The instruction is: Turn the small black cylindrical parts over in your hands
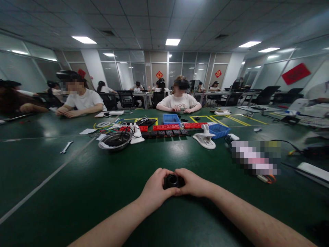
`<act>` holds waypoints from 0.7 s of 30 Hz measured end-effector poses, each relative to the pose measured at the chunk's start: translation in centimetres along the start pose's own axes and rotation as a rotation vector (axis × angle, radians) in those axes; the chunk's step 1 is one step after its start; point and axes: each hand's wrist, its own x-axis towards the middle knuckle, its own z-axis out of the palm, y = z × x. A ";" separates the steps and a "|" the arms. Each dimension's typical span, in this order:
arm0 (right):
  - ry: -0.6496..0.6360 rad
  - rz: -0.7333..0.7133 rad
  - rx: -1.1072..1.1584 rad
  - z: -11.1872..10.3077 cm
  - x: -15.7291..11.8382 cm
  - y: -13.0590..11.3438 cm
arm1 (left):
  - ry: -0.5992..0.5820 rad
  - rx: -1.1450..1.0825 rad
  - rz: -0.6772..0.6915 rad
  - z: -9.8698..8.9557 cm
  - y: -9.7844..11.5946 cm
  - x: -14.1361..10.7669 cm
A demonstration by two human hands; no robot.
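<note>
Head view: fingers of left hand (155, 188) and right hand (192, 183) grasping black round object (172, 179) above green table (102, 199).

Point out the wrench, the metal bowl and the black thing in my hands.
wrench (66, 147): head view, on its handle
metal bowl (112, 148): head view, on its near wall
black thing (172, 179): head view, on its round part

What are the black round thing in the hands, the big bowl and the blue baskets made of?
The black round thing looks like smooth plastic or painted metal: its rim shines softly. The bowl seems to be polished steel, silvery with bright reflections. The blue baskets look like plastic, evenly coloured with thin walls.
</note>
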 end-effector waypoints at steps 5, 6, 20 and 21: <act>0.219 0.096 -0.310 1.4 -0.1 -1.2 | 0.098 0.056 -0.009 0.3 0.0 -0.2; 0.232 0.107 -0.335 1.5 -0.2 -1.4 | 0.102 0.055 -0.005 0.2 0.0 -0.1; -0.060 -0.158 0.065 -1.2 -0.3 -0.2 | -0.106 -0.068 0.100 -0.7 -1.1 0.6; -0.064 -0.166 0.072 -1.3 -0.3 -0.2 | -0.107 -0.068 0.101 -0.7 -1.1 0.6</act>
